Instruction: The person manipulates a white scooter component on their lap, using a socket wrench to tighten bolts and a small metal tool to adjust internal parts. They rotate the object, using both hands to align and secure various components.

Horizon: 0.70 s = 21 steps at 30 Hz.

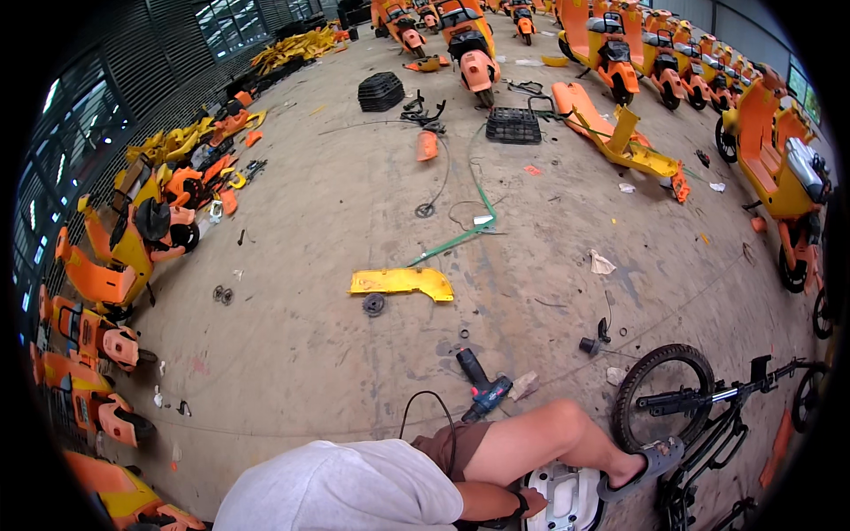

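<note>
At the lower edge, my left hand (535, 503) reaches past a dark wristband to a white moulded part (563, 497) with slots in it. The fingers look curled in at its left edge; whatever they hold is hidden. My bent leg (522, 440) and a grey clog (652, 462) lie just beyond the part. My right hand is out of the picture. On the floor past my knee lies a dark cordless drill (484, 386) with blue on its body. A thin black cable (431, 396) loops up beside my shorts.
A stripped black frame (722, 425) with a wheel (664, 398) lies to the right. Ahead are a yellow panel (403, 282), a green strip (452, 243), a black crate (513, 126) and an orange-yellow body shell (611, 133). Orange scooters (119, 252) stand along both sides.
</note>
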{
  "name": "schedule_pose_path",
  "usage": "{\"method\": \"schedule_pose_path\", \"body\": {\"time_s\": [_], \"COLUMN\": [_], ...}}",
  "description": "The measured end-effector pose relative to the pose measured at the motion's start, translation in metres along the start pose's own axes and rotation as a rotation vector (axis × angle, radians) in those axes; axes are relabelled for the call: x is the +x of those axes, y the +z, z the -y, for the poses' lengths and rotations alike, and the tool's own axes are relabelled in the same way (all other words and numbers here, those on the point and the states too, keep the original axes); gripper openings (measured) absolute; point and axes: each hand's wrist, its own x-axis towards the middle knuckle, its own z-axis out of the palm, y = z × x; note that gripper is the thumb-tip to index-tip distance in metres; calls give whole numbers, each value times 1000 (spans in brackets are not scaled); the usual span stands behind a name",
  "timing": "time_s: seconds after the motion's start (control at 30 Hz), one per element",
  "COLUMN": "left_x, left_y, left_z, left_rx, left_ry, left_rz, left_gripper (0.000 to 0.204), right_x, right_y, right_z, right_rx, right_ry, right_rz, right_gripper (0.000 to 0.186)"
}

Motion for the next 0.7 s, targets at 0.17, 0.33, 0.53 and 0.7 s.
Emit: {"method": "schedule_pose_path", "body": {"time_s": [0.17, 0.33, 0.53, 0.7], "left_x": [-5, -21, -20, -19], "left_y": [41, 21, -1, -9], "left_z": [15, 13, -11, -10], "left_rx": [146, 299, 242, 265], "left_ry": [-42, 85, -106, -54], "left_rz": [-28, 21, 312, 260], "left_gripper": [23, 19, 28, 25], "right_x": [5, 16, -12, -4], "right_y": [-70, -75, -69, -42], "right_z": [-52, 32, 20, 37], "right_rx": [52, 279, 172, 311], "right_ry": [-59, 307, 327, 459], "right_rz": [151, 453, 16, -320], "right_gripper": [38, 26, 25, 25]}}
